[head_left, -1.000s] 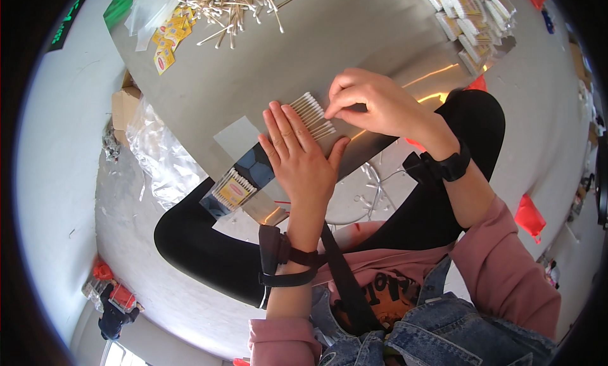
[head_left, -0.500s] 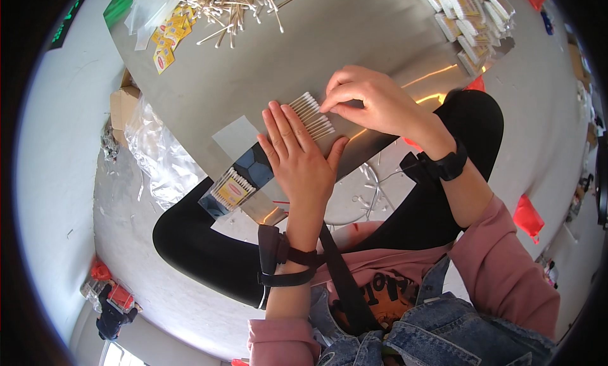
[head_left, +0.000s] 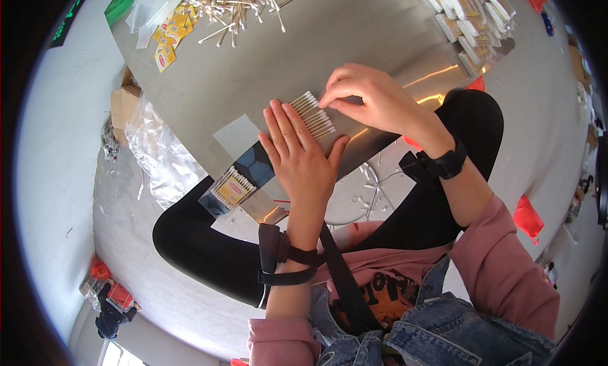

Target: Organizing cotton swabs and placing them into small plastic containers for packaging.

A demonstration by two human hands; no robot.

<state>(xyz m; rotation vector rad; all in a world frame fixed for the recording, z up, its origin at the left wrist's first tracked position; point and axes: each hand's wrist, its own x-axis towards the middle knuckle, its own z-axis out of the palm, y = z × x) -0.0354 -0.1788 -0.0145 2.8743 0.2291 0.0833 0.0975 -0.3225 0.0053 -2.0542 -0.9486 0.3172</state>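
Note:
A neat row of cotton swabs (head_left: 315, 118) lies side by side on the metal table. My left hand (head_left: 303, 163) rests flat over the row's left end, fingers stretched out and thumb apart, hiding the swabs' other tips. At the row's right end, my right hand (head_left: 373, 100) is closed in a pinch, thumb and forefinger at the white tip of a cotton swab. Left of my left hand, a clear pack of cotton swabs (head_left: 233, 187) with a yellow label lies at the table's near edge. A clear plastic piece (head_left: 237, 133) lies just above it.
A loose heap of cotton swabs (head_left: 231, 8) sits at the far left, beside yellow cards (head_left: 172, 33) and clear bags (head_left: 144, 11). Packed swabs (head_left: 472, 21) are piled at the far right. A cardboard box (head_left: 124, 106) and clear plastic (head_left: 161, 154) lie left of the table.
Hardly anything differs. My right fingertips have shifted very slightly at the swab tips, while my left hand stays flat on the row.

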